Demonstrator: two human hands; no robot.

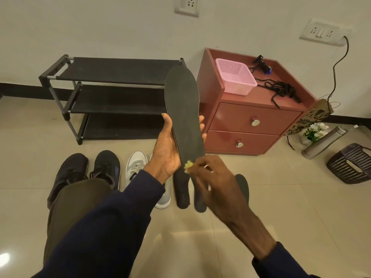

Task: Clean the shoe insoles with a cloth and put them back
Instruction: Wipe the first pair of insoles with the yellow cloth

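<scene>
A black shoe rack [112,93] and red two-drawer cabinet [253,117] stand on beige floor tiles [281,207] against a white wall [100,27].

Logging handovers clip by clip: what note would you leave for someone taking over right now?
Left hand: grip round the black insole, held upright.
Right hand: grip pinching a yellow cloth against the insole's lower end.
Floor: more insoles right of the grey shoe; two black shoes left of it.
Done: insoles out. Left: finish wiping, refit all; which are already clean, cannot tell.
</scene>
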